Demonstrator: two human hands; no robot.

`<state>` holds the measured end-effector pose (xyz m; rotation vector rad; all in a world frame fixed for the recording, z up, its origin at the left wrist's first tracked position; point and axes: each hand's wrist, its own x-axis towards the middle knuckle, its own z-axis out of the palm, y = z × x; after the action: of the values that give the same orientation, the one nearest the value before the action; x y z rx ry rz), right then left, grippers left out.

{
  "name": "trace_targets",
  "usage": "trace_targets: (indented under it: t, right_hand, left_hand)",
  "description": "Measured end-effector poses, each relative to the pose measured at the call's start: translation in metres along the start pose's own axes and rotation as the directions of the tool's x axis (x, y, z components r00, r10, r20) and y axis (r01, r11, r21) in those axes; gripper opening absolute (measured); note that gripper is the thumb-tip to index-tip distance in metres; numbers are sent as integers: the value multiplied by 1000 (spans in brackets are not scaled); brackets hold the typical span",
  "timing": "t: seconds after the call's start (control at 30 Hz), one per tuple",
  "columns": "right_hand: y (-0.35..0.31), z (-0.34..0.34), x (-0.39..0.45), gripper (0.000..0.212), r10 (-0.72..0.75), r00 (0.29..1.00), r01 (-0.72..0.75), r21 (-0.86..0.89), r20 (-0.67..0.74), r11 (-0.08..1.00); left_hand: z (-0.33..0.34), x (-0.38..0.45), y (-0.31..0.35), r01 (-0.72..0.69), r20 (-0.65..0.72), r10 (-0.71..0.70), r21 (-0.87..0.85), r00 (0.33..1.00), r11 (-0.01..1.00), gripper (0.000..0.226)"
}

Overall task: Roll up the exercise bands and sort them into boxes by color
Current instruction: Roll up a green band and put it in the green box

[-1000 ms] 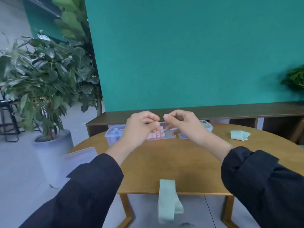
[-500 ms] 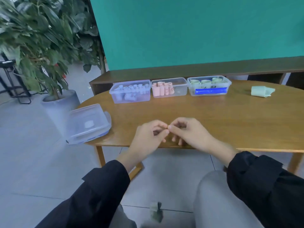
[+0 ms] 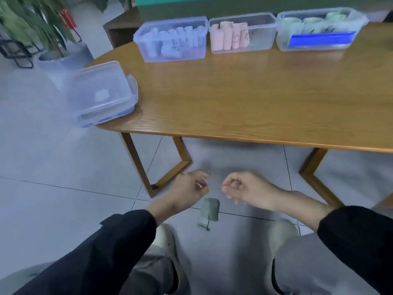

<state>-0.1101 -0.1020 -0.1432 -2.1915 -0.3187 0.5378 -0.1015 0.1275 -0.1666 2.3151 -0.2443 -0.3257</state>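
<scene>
The green band (image 3: 208,212) lies on the tiled floor (image 3: 53,167), in front of the table (image 3: 244,99) and outside its near edge, partly rolled with a loose end trailing toward the person. It sits between the two shoes (image 3: 164,237), nearer the left one, and touches neither.

Both hands hang below the table's near edge, over the floor, above the band and apart from it. The left hand (image 3: 189,188) has its fingers loosely curled with nothing in them. The right hand (image 3: 244,188) is the same, thumb and forefinger close together but holding nothing. A clear gap lies between the hands, and the band shows through it just below.

On the table's far side stand three clear boxes in a row, touching or nearly so: the blue box (image 3: 172,41) at the left, the pink box (image 3: 242,34) in the middle, the green box (image 3: 319,28) at the right, each with rolled bands of its colour. The wide stretch of tabletop between the boxes and the near edge is bare wood. A stack of lids (image 3: 102,92) overhangs the table's left edge. Beyond that edge stands a potted plant (image 3: 42,28). The table's legs (image 3: 148,167) slant to the floor on either side of the hands.
</scene>
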Motion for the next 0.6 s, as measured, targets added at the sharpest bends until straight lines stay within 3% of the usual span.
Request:
trace_targets:
  t: [0.17, 0.4, 0.6]
  right_hand:
    - [73, 33, 31, 13, 160, 976, -133, -178, 150, 975]
    - [131, 73, 55, 15, 318, 938, -299, -143, 137, 943]
    - [158, 107, 58, 12, 392, 901, -366, -157, 188, 917]
  left_hand:
    - [58, 32, -81, 248, 27, -247, -14, 969, 969, 18]
    - [137, 45, -162, 508, 78, -504, -55, 860, 860, 29]
    - [185, 35, -206, 586, 251, -595, 118, 764, 802, 52]
